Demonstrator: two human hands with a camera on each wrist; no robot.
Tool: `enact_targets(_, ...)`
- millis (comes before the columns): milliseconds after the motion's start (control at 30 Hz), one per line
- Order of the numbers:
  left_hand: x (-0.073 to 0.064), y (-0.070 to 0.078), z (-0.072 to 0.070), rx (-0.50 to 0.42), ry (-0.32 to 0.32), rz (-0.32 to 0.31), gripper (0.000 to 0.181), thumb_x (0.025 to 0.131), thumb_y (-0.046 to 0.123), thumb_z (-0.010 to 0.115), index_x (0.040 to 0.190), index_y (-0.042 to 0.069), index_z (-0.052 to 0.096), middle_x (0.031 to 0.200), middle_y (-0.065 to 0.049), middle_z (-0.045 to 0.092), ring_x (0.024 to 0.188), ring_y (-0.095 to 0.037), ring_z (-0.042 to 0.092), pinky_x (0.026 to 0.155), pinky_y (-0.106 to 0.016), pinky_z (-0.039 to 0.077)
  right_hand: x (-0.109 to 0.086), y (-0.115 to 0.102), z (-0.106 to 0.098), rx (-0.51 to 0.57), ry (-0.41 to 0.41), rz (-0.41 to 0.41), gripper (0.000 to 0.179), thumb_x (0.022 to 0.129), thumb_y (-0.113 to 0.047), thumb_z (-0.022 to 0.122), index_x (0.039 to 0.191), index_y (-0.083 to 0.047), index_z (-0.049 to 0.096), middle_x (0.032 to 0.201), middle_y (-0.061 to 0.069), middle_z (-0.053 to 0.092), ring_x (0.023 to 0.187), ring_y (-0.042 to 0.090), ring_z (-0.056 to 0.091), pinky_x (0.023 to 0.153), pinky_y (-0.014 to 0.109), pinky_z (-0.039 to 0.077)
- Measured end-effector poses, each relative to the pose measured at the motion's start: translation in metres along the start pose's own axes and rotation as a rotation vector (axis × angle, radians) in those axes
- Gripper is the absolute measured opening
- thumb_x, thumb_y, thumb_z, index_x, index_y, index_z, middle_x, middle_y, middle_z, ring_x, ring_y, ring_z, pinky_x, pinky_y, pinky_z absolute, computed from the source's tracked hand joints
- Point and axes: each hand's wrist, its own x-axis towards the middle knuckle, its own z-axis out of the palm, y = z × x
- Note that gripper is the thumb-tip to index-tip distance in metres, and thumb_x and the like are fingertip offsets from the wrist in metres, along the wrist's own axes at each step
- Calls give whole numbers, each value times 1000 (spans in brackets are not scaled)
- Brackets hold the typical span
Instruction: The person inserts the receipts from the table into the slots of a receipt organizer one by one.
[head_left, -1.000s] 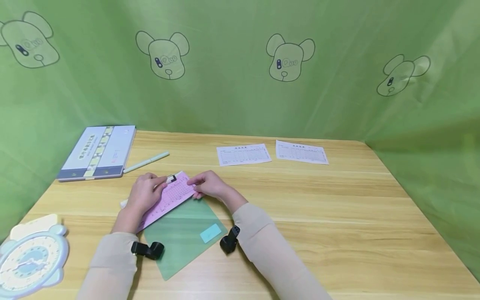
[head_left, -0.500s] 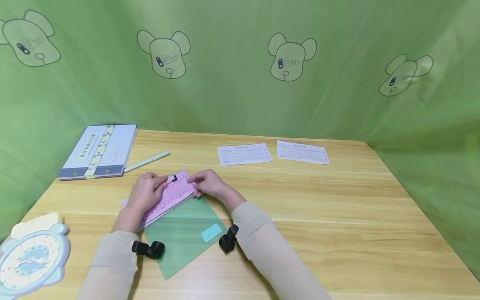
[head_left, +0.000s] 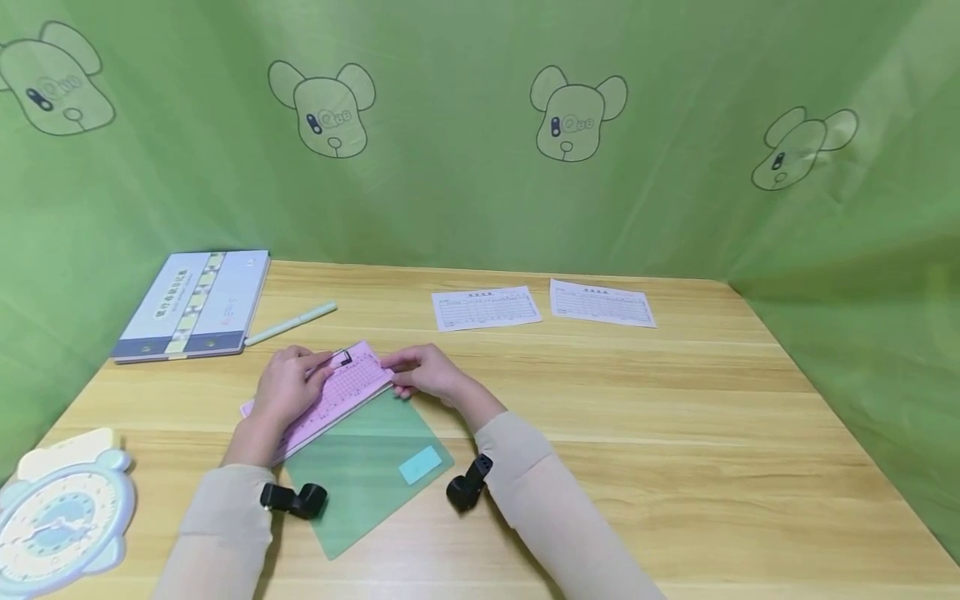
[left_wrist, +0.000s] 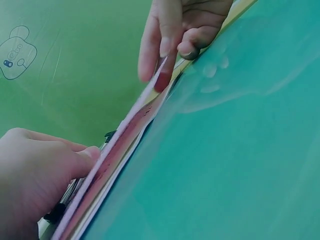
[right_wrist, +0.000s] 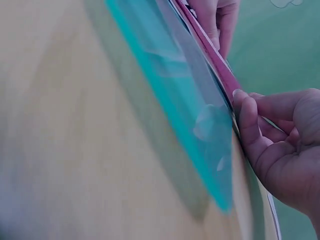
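Observation:
A pink printed form (head_left: 348, 385) lies slanted on a stack of sheets at the far edge of a translucent green folder (head_left: 360, 492), which bears a light-blue label (head_left: 420, 465). My left hand (head_left: 288, 387) grips a metal clip (head_left: 342, 358) with black ends at the form's upper edge; its thumb shows by the sheet edge in the left wrist view. At the form's right corner, my right hand (head_left: 431, 373) pinches the paper. Thumb and fingertip meet at the pink edge (right_wrist: 225, 75) in the right wrist view. The left hand covers part of the form.
A blue-and-white boxed notebook (head_left: 198, 304) and a pale green pen (head_left: 291, 323) lie at the back left. Two white printed forms (head_left: 486, 308) rest near the back edge. A toy clock (head_left: 63, 521) sits at the front left; a green curtain (head_left: 465, 192) surrounds the table.
The pink form has shifted slightly up and left over the white sheet, whose lower edge now shows beneath. My right hand has moved slightly right at the corner. The left hand stays at the clip.

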Motion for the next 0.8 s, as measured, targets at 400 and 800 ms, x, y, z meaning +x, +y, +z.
enact_targets(400, -1, 0, -1, -17, 11, -36, 27, 79, 14, 60, 103, 3, 63, 87, -16, 55, 82, -32, 48, 72, -44, 36, -19, 6, -43, 35, 24, -15, 35, 79, 2, 57, 114, 5, 51, 100, 19, 57, 75, 28, 59, 68, 34, 49)
enact_targets(800, -1, 0, 1, -48, 16, -50, 27, 79, 15, 60, 103, 2, 63, 87, -16, 55, 81, -30, 48, 72, -43, 36, -48, 1, -118, -30, 178, -111, 40, 78, 4, 56, 118, 6, 46, 108, 23, 52, 95, 38, 50, 79, 41, 43)
